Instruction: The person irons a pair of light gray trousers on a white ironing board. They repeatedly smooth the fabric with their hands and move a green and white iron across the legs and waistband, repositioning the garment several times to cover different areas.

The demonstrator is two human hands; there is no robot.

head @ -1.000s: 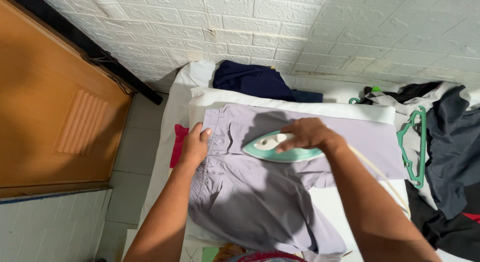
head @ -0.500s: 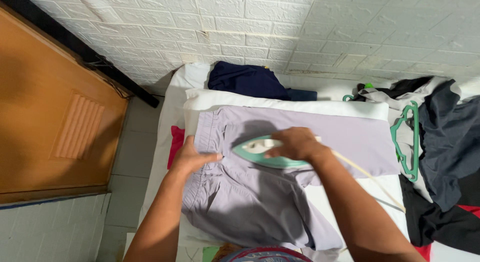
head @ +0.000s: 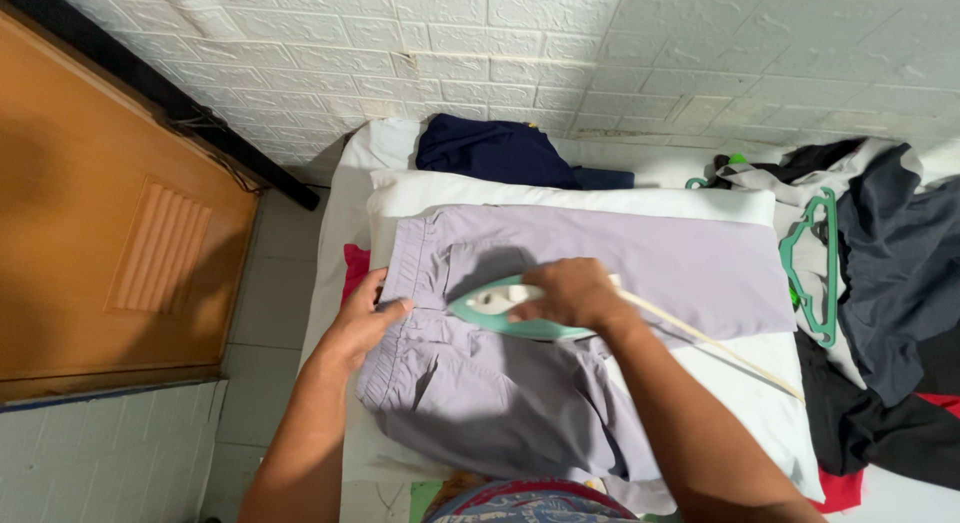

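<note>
Light purple trousers (head: 640, 258) lie flat on a white padded surface (head: 560, 200). My right hand (head: 565, 293) grips the handle of a white and teal iron (head: 490, 308) that rests on the cloth near the waistband. A cream cord (head: 715, 343) runs from the iron to the right. My left hand (head: 365, 318) presses down on the waistband at the left edge of the trousers, fingers on the cloth.
A dark blue garment (head: 490, 151) sits at the far end by the white brick wall. A heap of dark clothes (head: 890, 273) and a green hanger (head: 815, 273) lie to the right. An orange door (head: 90, 213) is at left, over tiled floor.
The iron has slid left toward the waistband under my right hand. My left hand has stayed on the waistband, shifting slightly down and left.
</note>
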